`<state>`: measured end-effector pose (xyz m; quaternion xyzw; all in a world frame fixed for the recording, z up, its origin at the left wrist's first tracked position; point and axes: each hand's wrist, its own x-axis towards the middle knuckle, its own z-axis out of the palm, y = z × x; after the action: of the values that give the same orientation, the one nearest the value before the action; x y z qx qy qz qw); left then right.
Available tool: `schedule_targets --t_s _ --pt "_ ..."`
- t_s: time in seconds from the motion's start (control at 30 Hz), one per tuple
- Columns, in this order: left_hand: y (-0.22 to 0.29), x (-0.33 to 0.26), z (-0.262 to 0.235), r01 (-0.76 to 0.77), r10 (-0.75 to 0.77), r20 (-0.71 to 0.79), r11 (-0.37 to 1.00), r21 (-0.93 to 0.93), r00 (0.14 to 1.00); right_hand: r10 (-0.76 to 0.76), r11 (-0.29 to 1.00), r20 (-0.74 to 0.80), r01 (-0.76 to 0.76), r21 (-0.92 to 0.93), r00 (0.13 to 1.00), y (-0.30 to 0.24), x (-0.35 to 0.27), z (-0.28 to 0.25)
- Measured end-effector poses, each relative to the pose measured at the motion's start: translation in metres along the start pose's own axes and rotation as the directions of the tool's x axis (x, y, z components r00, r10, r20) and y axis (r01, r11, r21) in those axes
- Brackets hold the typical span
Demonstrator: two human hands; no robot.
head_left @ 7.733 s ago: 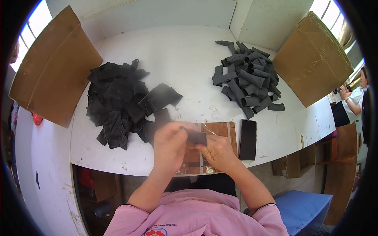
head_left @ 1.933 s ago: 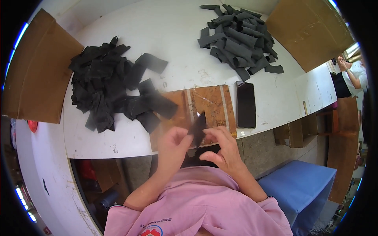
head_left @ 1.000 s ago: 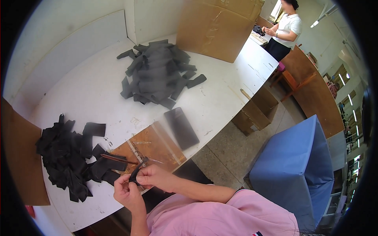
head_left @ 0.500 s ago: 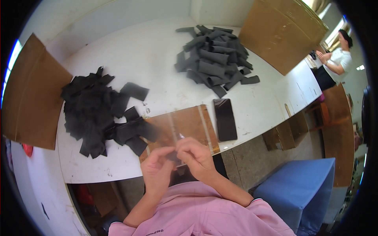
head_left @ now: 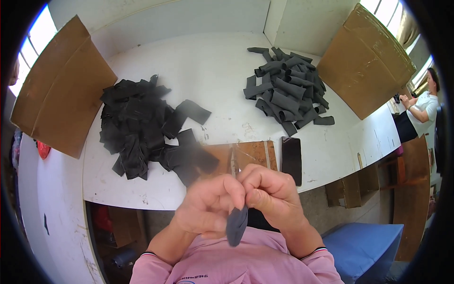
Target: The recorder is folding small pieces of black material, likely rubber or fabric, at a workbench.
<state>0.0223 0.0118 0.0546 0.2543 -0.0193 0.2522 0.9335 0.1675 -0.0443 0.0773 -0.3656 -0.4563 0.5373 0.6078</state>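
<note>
A small dark grey fabric piece (head_left: 236,228), folded or tubular, hangs below my fingertips in front of my chest. My left hand (head_left: 205,204) is closed on it, thumb and fingers pinching its upper left side. Against the left fingertips, my right hand (head_left: 275,198) pinches the top end of the same piece; its grip is partly hidden by the fingers. Beyond my left hand lies a heap of flat black fabric pieces (head_left: 135,120). A pile of dark grey fabric tubes (head_left: 288,92) lies farther off to the right.
Under and beyond my hands lies a brown board (head_left: 257,152) with clear tape, a black phone (head_left: 291,161) beside it. Cardboard panels (head_left: 64,87) and a cardboard box (head_left: 366,61) flank the white table (head_left: 198,61). A blue bin (head_left: 362,248) stands lower right; another person (head_left: 422,106) stands far right.
My view has swung left, so the table's things sit farther right. Both hands have come closer to my chest, still together, and the dark grey fabric piece now shows plainly below them.
</note>
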Motion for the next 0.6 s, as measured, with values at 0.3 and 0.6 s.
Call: schedule_targets --t_s 0.3,0.6 --pt "0.007 0.025 -0.052 -0.115 0.004 -0.282 0.917 -0.381 0.959 0.349 0.927 -0.070 -0.333 0.174 0.934 0.034 0.047 -0.032" --pt "0.010 0.039 -0.057 -0.199 -0.057 -0.464 0.852 -0.484 0.884 0.357 0.897 0.047 -0.356 0.261 0.933 0.056 0.054 -0.046"
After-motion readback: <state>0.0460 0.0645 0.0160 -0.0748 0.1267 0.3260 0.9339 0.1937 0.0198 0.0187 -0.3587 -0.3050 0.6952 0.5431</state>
